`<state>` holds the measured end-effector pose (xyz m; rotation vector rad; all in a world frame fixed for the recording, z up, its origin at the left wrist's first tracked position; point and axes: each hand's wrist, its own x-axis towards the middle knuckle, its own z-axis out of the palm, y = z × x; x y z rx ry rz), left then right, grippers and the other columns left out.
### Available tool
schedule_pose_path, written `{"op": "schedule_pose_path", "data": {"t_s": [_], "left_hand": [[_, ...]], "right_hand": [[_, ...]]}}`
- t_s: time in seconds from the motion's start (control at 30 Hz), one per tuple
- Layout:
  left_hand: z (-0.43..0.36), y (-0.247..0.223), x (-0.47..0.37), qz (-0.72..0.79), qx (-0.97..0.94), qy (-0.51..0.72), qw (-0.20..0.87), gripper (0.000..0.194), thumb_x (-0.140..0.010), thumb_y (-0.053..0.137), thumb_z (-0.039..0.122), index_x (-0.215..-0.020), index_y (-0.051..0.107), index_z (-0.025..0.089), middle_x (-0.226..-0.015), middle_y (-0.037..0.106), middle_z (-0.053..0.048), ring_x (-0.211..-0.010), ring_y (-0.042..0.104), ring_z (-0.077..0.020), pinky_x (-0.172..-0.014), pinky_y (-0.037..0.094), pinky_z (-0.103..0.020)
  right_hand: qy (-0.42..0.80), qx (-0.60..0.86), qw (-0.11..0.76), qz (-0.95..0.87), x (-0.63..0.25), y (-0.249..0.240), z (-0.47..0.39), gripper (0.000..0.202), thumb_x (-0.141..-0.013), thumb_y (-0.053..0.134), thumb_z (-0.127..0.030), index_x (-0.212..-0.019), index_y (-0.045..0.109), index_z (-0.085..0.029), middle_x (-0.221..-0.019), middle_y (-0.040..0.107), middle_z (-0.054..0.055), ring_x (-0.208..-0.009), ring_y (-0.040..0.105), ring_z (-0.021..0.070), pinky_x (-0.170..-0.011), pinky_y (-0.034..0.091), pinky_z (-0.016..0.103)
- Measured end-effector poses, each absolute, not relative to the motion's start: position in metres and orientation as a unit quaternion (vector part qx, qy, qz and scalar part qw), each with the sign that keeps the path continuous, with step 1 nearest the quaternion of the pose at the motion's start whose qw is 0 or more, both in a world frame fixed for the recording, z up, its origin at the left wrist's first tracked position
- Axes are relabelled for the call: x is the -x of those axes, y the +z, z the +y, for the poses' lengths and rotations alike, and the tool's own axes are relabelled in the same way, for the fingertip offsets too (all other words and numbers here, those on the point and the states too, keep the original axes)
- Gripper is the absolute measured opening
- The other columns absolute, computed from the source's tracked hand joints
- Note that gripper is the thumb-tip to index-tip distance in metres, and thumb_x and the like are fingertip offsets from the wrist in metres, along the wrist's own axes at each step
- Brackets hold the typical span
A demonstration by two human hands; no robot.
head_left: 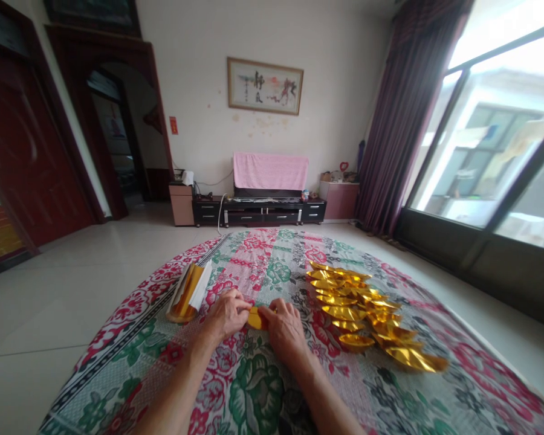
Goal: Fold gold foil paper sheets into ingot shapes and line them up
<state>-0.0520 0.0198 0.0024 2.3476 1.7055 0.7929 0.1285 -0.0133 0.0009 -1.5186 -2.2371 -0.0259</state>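
Between my two hands, near the middle of the flowered tablecloth, is a small piece of folded gold paper [255, 319]. My left hand [229, 314] pinches its left side, thumb and fingers pressed together. At its right side my right hand [286, 326] grips the paper with bent fingers. To the right lie several shiny gold paper ingots [344, 313], boat-shaped and set in overlapping rows. Left of my left hand rests a curled stack of gold and white paper sheets [189, 293].
The round table wears a red, green and grey flowered cloth [256, 386]. Beyond it stands a low black TV cabinet [263, 216] with a pink cloth [271, 171] draped over what sits on top. Windows and a purple curtain [385, 121] are at the right.
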Motion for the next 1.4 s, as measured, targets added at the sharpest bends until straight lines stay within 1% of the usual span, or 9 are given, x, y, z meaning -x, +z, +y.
{"op": "schedule_pose_path", "data": {"t_s": [0.1, 0.2, 0.27, 0.37, 0.5, 0.67, 0.9, 1.07, 1.4], "left_hand": [[0.023, 0.005, 0.048, 0.579, -0.761, 0.291, 0.04, 0.024, -0.074, 0.051, 0.015, -0.08, 0.073, 0.021, -0.082, 0.063, -0.004, -0.082, 0.058, -0.0149, -0.081, 0.044, -0.025], [0.025, 0.01, 0.04, 0.577, -0.724, 0.376, 0.036, 0.029, -0.079, 0.045, 0.016, -0.097, 0.068, 0.019, -0.089, 0.066, -0.005, -0.081, 0.061, -0.0138, -0.078, 0.046, -0.024], [0.027, 0.012, 0.032, 0.566, -0.707, 0.418, 0.07, 0.031, -0.082, 0.043, 0.019, -0.104, 0.064, 0.019, -0.093, 0.068, -0.004, -0.077, 0.062, -0.0121, -0.074, 0.048, -0.022], [0.028, 0.009, 0.023, 0.57, -0.701, 0.405, 0.14, 0.032, -0.084, 0.041, 0.019, -0.108, 0.062, 0.02, -0.088, 0.069, -0.003, -0.066, 0.063, -0.0101, -0.066, 0.049, -0.02], [0.031, 0.0, 0.019, 0.595, -0.72, 0.335, 0.128, 0.032, -0.081, 0.042, 0.013, -0.103, 0.065, 0.017, -0.091, 0.069, -0.006, -0.075, 0.064, -0.0124, -0.071, 0.049, -0.022], [0.032, -0.001, 0.02, 0.598, -0.74, 0.297, 0.085, 0.03, -0.081, 0.044, 0.013, -0.099, 0.067, 0.017, -0.094, 0.068, -0.008, -0.086, 0.062, -0.0155, -0.081, 0.046, -0.026], [0.035, -0.006, 0.016, 0.618, -0.726, 0.286, 0.098, 0.028, -0.073, 0.057, 0.018, -0.099, 0.066, 0.017, -0.085, 0.066, -0.006, -0.073, 0.06, -0.0121, -0.072, 0.045, -0.022], [0.037, -0.007, 0.014, 0.631, -0.72, 0.276, 0.092, 0.021, -0.072, 0.059, 0.018, -0.091, 0.068, 0.018, -0.081, 0.065, -0.004, -0.073, 0.058, -0.0121, -0.072, 0.043, -0.022], [0.04, -0.011, 0.012, 0.637, -0.718, 0.269, 0.079, 0.022, -0.072, 0.058, 0.023, -0.091, 0.067, 0.017, -0.08, 0.064, -0.005, -0.069, 0.059, -0.0129, -0.069, 0.043, -0.022]], "right_hand": [[-0.004, 0.548, 0.214, -0.808, -0.129, 0.002, -0.013, 0.025, -0.086, 0.045, -0.022, -0.101, 0.06, -0.035, -0.097, 0.05, 0.001, -0.085, 0.043, 0.0154, -0.073, 0.027, 0.028], [-0.001, 0.548, 0.21, -0.81, -0.129, 0.003, -0.014, 0.027, -0.085, 0.046, -0.02, -0.103, 0.06, -0.035, -0.098, 0.05, 0.002, -0.087, 0.043, 0.0156, -0.074, 0.026, 0.028], [-0.002, 0.547, 0.215, -0.809, -0.129, 0.003, -0.014, 0.026, -0.085, 0.046, -0.02, -0.102, 0.06, -0.034, -0.098, 0.051, 0.002, -0.086, 0.043, 0.0156, -0.074, 0.026, 0.028], [-0.005, 0.548, 0.22, -0.807, -0.128, 0.001, -0.015, 0.023, -0.086, 0.045, -0.022, -0.099, 0.061, -0.033, -0.096, 0.051, 0.002, -0.085, 0.043, 0.0155, -0.072, 0.026, 0.028], [-0.009, 0.554, 0.223, -0.802, -0.127, -0.001, -0.014, 0.021, -0.087, 0.045, -0.023, -0.097, 0.061, -0.032, -0.096, 0.051, 0.002, -0.085, 0.043, 0.0157, -0.072, 0.026, 0.028], [-0.011, 0.563, 0.232, -0.793, -0.125, -0.004, -0.013, 0.022, -0.089, 0.042, -0.023, -0.1, 0.06, -0.031, -0.098, 0.052, 0.003, -0.087, 0.044, 0.0162, -0.074, 0.027, 0.028], [0.002, 0.565, 0.256, -0.784, -0.126, -0.004, -0.014, 0.024, -0.089, 0.041, -0.023, -0.101, 0.06, -0.029, -0.098, 0.054, 0.004, -0.088, 0.047, 0.0169, -0.076, 0.031, 0.028], [0.009, 0.568, 0.266, -0.779, -0.127, -0.004, -0.014, 0.024, -0.089, 0.041, -0.023, -0.099, 0.061, -0.028, -0.096, 0.055, 0.004, -0.087, 0.048, 0.0165, -0.077, 0.032, 0.027], [-0.003, 0.595, 0.284, -0.752, -0.127, -0.006, -0.017, 0.023, -0.088, 0.041, -0.023, -0.092, 0.064, -0.027, -0.093, 0.056, 0.003, -0.085, 0.049, 0.0169, -0.076, 0.034, 0.028]]}}
